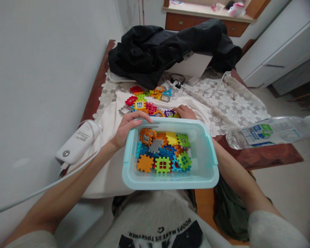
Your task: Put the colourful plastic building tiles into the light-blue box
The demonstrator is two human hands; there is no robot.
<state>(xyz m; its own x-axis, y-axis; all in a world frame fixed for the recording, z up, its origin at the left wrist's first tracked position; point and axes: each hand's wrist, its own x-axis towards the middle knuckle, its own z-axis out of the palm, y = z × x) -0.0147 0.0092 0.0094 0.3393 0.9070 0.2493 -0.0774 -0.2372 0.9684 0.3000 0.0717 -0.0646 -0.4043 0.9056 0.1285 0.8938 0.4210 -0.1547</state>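
Observation:
In front of my body a light blue plastic box [127,172] is tilted toward me, with several colourful interlocking building blocks [162,164] inside. My left hand [130,126] grips the far left corner of the box, its fingers over the rim. Beyond the far rim, my right hand [186,112] rests with fingers stretched at a purple block [169,113]; the box hides part of this hand. A pile of loose blocks [151,108], red, yellow, orange, green and grey, lies on a white cloth [121,100] just past the box.
A black jacket [155,48] lies across a laptop [192,64] at the back. Black earphones [177,82] lie before it. At left sits a white power strip [79,143] with its cable over my left arm. A clear plastic bottle [268,132] is at the right edge.

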